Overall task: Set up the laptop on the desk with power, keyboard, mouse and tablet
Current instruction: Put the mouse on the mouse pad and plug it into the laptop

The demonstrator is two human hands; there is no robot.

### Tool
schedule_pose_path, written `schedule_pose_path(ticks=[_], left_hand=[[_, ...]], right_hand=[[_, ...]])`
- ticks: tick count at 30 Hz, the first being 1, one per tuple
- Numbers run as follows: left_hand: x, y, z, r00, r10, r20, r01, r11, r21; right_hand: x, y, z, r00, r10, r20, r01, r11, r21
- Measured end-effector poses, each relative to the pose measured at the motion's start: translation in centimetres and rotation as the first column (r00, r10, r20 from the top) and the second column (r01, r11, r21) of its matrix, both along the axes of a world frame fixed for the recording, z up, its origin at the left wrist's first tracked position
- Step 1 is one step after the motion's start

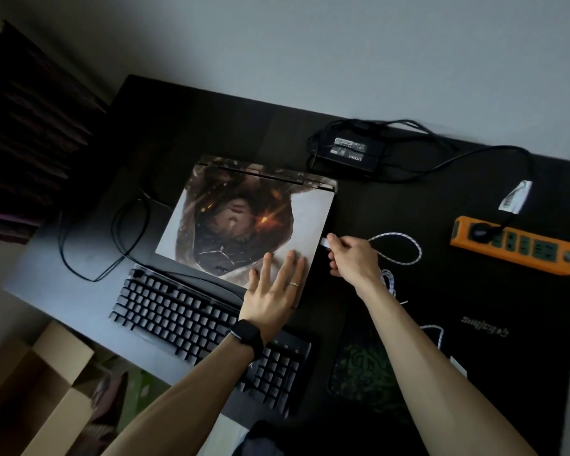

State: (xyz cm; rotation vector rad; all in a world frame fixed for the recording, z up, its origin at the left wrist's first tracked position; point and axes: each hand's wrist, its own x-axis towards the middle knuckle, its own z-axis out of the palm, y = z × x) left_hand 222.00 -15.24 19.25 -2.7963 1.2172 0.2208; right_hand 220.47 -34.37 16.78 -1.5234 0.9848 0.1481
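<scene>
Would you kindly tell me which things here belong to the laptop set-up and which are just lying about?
Belong: laptop, under the flat left hand; white plug, pinched by the right hand beside the laptop's right edge; braided cable; keyboard; power adapter; orange power strip; green-patterned pad.
Lying about: cardboard box, off the desk.

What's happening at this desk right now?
A person is midway through cabling a closed laptop. The left hand lies flat on the lid, steadying it, while the right hand pinches the USB plug of a white braided cable at the laptop's right edge. Whether the plug is seated cannot be told. A keyboard lies in front, the power adapter behind, and an orange power strip to the right.
</scene>
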Motion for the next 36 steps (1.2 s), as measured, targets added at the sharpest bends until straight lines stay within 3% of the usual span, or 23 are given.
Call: schedule_pose_path(ticks=[7, 14, 25, 27, 31, 36], left_hand=[[-0.5, 0.4, -1.6, 0.996, -0.083, 0.037, 0.08, 0.994, 0.073], [0.0, 0.6, -1.2, 0.993, -0.113, -0.034, 0.116, 0.987, 0.114], [3.5, 1.7, -1.2, 0.94, -0.17, -0.295, 0.227, 0.959, 0.171], [4.2, 1.5, -1.2, 0.942, -0.126, -0.311, 0.191, 0.963, 0.191], [5.7, 1.8, -1.7, 0.929, 0.131, -0.346, -0.037, 0.963, 0.266], [6.4, 2.0, -2.3, 0.905, 0.147, -0.4, -0.045, 0.966, 0.253]], right_hand=[[-0.5, 0.2, -2.9, 0.994, 0.092, -0.065, -0.094, 0.995, -0.02], [-0.3, 0.3, -4.4, 0.99, 0.091, -0.106, -0.101, 0.991, -0.09], [-0.2, 1.0, -3.6, 0.98, 0.099, -0.172, -0.127, 0.979, -0.162], [-0.5, 1.4, -3.2, 0.987, 0.055, -0.149, -0.083, 0.978, -0.191], [-1.2, 1.7, -3.1, 0.993, -0.102, -0.065, 0.084, 0.968, -0.237], [-1.3, 2.2, -3.6, 0.975, -0.22, 0.029, 0.221, 0.949, -0.226]])
